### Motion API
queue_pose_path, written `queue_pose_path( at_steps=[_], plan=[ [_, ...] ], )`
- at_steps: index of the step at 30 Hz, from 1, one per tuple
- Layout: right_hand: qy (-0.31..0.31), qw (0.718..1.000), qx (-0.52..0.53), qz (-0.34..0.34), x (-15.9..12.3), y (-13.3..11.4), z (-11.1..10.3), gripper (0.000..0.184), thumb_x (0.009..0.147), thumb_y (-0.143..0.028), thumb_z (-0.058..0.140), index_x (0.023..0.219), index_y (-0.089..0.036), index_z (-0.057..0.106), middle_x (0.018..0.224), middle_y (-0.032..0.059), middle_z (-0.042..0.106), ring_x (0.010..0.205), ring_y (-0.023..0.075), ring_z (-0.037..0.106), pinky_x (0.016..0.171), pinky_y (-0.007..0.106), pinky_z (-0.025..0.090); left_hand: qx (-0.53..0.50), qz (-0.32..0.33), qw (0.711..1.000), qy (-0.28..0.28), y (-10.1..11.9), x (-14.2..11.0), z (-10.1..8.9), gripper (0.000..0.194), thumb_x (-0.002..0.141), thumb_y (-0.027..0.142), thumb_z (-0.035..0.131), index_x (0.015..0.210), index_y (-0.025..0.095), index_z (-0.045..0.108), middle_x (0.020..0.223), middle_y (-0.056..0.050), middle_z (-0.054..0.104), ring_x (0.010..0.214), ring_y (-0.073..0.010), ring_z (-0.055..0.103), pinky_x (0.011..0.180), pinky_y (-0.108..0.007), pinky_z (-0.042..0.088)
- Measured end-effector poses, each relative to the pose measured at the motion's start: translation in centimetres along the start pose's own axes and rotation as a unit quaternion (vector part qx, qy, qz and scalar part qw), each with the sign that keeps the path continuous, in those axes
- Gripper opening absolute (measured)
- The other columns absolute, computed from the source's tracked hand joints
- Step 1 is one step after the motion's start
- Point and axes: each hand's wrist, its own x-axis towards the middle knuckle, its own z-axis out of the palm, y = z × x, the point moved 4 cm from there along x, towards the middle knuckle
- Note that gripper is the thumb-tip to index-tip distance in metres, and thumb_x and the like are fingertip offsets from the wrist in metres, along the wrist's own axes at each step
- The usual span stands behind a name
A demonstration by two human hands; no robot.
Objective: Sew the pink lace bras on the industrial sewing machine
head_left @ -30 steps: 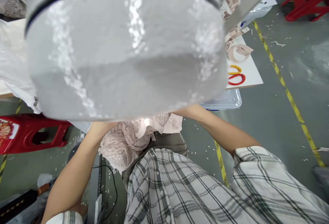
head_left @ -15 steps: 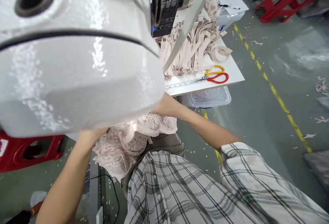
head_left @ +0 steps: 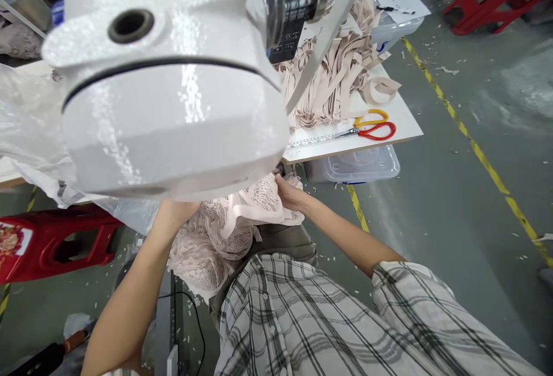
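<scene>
Pale pink lace bras (head_left: 196, 264) lie bunched in my lap and rise under the white sewing machine head (head_left: 177, 134). My right hand (head_left: 290, 193) pinches the lace at the right edge of the pile, thumb on the near side. To the left, my left hand (head_left: 179, 213) reaches in under the machine head beside the lace. Its fingers are hidden behind the head, so their hold does not show. The needle area is also out of sight.
Beige fabric strips (head_left: 332, 76) lie heaped on the white table (head_left: 406, 122), beside scissors (head_left: 371, 125) with red and yellow handles and a ruler (head_left: 313, 141). A clear plastic box (head_left: 363, 164) stands below. Red stool (head_left: 56, 243) at left; plastic sheeting (head_left: 34, 117) behind.
The view has shifted, with the machine head now smaller and more of the left side showing. My right hand has come out from behind the head, at the lace's edge.
</scene>
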Motion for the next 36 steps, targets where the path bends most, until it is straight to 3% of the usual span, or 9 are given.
queue_pose_path(
  at_steps=[3, 7, 12, 15, 17, 19, 23, 29, 36],
  plan=[
    [-0.035, 0.995, 0.077, 0.046, -0.9, 1.7, -0.8, 0.082, 0.052, -0.074, 0.084, 0.112, -0.022, 0.067, 0.116, 0.0111, 0.074, 0.118, 0.0309, 0.065, 0.098, 0.044, 0.056, 0.004, 0.008, 0.999, -0.031, 1.1, 0.3, 0.1, 0.02, 0.088, 0.036, 0.054, 0.084, 0.022, 0.066, 0.097, -0.008, 0.075, 0.103, -0.0291, 0.067, 0.099, -0.043, 0.054],
    [0.065, 0.99, 0.124, -0.001, -2.0, 0.1, -3.3, 0.056, 0.056, -0.054, 0.092, 0.097, -0.022, 0.07, 0.094, 0.004, 0.077, 0.087, 0.0194, 0.073, 0.08, 0.029, 0.059, -0.006, 0.027, 0.999, -0.016, 1.5, 0.4, -0.3, 0.026, 0.09, 0.035, 0.051, 0.102, 0.02, 0.068, 0.106, -0.008, 0.075, 0.106, -0.0277, 0.067, 0.102, -0.041, 0.052],
    [0.187, 0.973, 0.062, -0.119, -5.1, -5.3, -4.4, 0.043, 0.059, -0.05, 0.091, 0.082, -0.021, 0.07, 0.072, -0.0003, 0.072, 0.061, 0.0141, 0.065, 0.061, 0.026, 0.054, 0.048, -0.017, 0.988, 0.144, 3.2, -4.0, -1.6, 0.02, 0.091, 0.03, 0.056, 0.106, 0.02, 0.066, 0.103, -0.008, 0.072, 0.096, -0.0239, 0.068, 0.092, -0.039, 0.055],
    [0.051, 0.982, -0.088, -0.161, -7.3, -8.3, 0.4, 0.034, 0.071, -0.051, 0.084, 0.078, -0.02, 0.071, 0.07, -0.0001, 0.07, 0.057, 0.0136, 0.061, 0.056, 0.026, 0.048, 0.014, 0.13, 0.977, 0.17, 8.1, -7.6, -0.6, 0.03, 0.09, 0.023, 0.061, 0.12, 0.025, 0.059, 0.113, -0.009, 0.07, 0.107, -0.0237, 0.067, 0.091, -0.037, 0.056],
    [-0.15, 0.952, -0.214, -0.158, -8.7, -9.3, 5.6, 0.024, 0.084, -0.043, 0.076, 0.081, -0.019, 0.074, 0.073, 0.0005, 0.072, 0.061, 0.0127, 0.062, 0.058, 0.025, 0.046, -0.019, 0.218, 0.972, 0.083, 11.1, -9.0, 1.0, 0.051, 0.085, 0.033, 0.07, 0.132, 0.027, 0.053, 0.123, -0.012, 0.067, 0.116, -0.029, 0.064, 0.094, -0.042, 0.056],
    [-0.244, 0.906, -0.305, -0.163, -9.7, -9.7, 9.4, 0.021, 0.094, -0.036, 0.064, 0.086, -0.019, 0.075, 0.079, 0.0012, 0.074, 0.068, 0.0118, 0.065, 0.063, 0.024, 0.046, -0.043, 0.192, 0.98, -0.036, 12.1, -9.0, 2.5, 0.06, 0.079, 0.047, 0.076, 0.131, 0.025, 0.055, 0.114, -0.012, 0.071, 0.105, -0.031, 0.068, 0.085, -0.043, 0.057],
    [-0.111, 0.88, -0.417, -0.2, -8.7, -10.6, 10.7, 0.027, 0.098, -0.033, 0.055, 0.085, -0.019, 0.073, 0.075, -0.0002, 0.072, 0.065, 0.0101, 0.061, 0.06, 0.023, 0.039, -0.122, -0.024, 0.979, -0.163, 9.1, -7.5, 3.1, 0.029, 0.088, 0.05, 0.066, 0.082, 0.022, 0.066, 0.061, 0.002, 0.06, 0.051, -0.0135, 0.052, 0.047, -0.026, 0.04],
    [0.035, 0.877, -0.451, -0.159, -4.9, -10.9, 8.2, 0.049, 0.092, -0.046, 0.061, 0.056, -0.018, 0.041, 0.054, -0.0039, 0.043, 0.053, 0.0089, 0.038, 0.055, 0.027, 0.025, -0.135, -0.142, 0.98, 0.032, 4.8, -4.6, 1.6, 0.022, 0.086, 0.035, 0.067, 0.071, 0.02, 0.065, 0.058, 0.002, 0.06, 0.053, -0.0126, 0.052, 0.05, -0.024, 0.041],
    [0.043, 0.893, -0.422, -0.153, -2.4, -11.2, 7.6, 0.054, 0.087, -0.062, 0.062, 0.058, -0.02, 0.044, 0.058, -0.0013, 0.039, 0.062, 0.014, 0.042, 0.06, 0.028, 0.033, -0.12, -0.076, 0.983, 0.119, 3.9, -2.3, 1.9, 0.007, 0.079, 0.022, 0.061, 0.081, 0.02, 0.067, 0.072, -0.001, 0.068, 0.085, -0.0213, 0.067, 0.082, -0.031, 0.056]
  ],
)
